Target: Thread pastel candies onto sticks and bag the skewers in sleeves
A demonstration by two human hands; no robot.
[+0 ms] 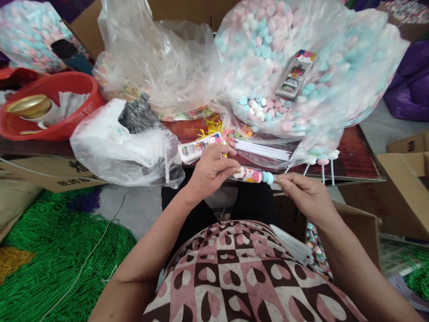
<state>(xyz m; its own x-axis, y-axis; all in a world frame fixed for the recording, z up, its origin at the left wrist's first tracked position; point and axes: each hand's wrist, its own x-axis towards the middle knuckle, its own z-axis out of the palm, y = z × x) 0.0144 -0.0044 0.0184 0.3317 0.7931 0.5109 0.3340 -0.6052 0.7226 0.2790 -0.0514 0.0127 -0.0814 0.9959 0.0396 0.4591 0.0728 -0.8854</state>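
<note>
A marshmallow skewer (253, 175) stretches between my two hands just off the table's front edge. It shows pale pieces at the left, a colourfully printed part in the middle and blue marshmallows at the right. My left hand (214, 167) pinches its left end between thumb and finger. At the other end, my right hand (304, 192) is closed on the part beyond the blue marshmallows; the fingers hide what lies inside them. Behind my left hand lies a white printed packet (196, 148). Several white sticks (263, 149) rest on clear plastic nearby.
Large clear bags of pastel marshmallows (264, 107) cover the table's right side, with a printed packet (295, 75) on top. More marshmallows on sticks (322, 161) overhang the front edge. Yellow ties (212, 126), a white plastic bag (117, 147) and a red basket (80, 105) are further left.
</note>
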